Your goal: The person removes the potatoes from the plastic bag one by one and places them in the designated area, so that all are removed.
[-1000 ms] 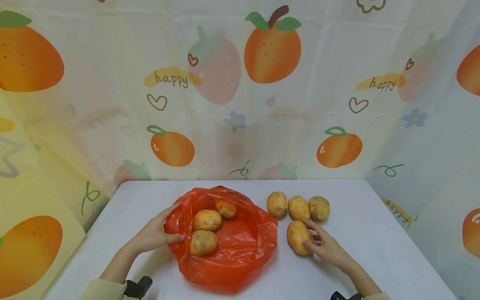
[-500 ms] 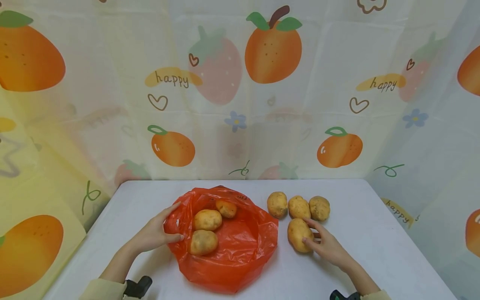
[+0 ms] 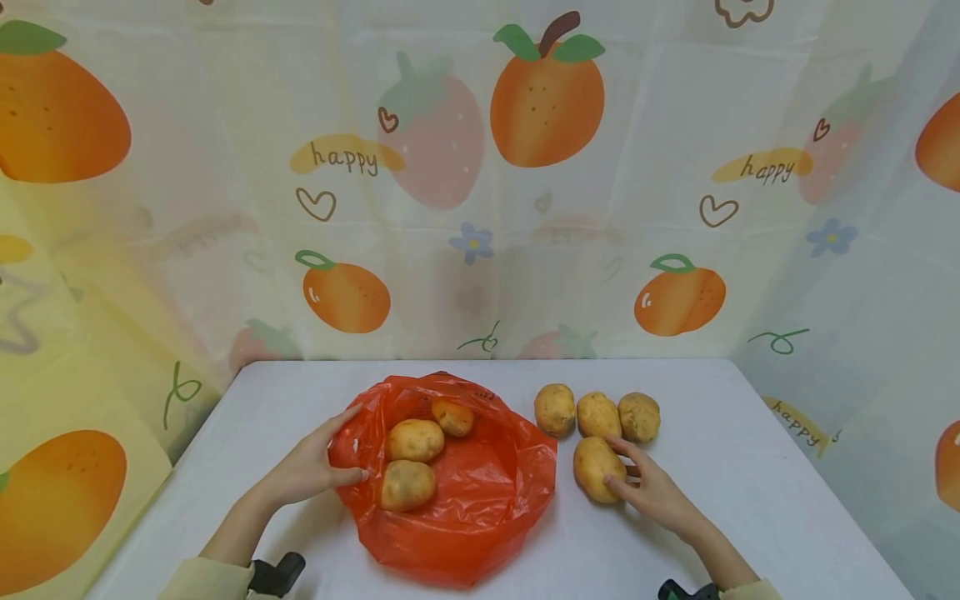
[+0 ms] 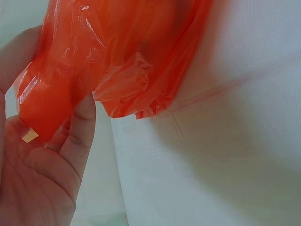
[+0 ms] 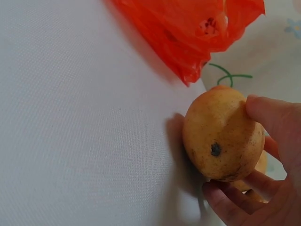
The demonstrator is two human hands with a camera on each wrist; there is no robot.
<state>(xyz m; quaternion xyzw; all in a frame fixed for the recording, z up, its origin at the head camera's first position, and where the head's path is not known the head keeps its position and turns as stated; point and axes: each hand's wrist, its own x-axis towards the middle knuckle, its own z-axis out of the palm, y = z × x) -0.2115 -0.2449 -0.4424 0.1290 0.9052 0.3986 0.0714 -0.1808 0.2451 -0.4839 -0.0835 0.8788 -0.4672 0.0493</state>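
Across the white worktop (image 3: 750, 500) we've got the red bag (image 3: 457, 546) gaping wide, the left hand (image 3: 315, 467) pinching its left side, and just right of it the right hand (image 3: 652, 492) gripping a potato (image 3: 595, 471) between thumb and fingers! We count three bagged potatoes (image 3: 408, 486) inside, three loose potatoes (image 3: 555, 410) lined up just beyond the gripped one.
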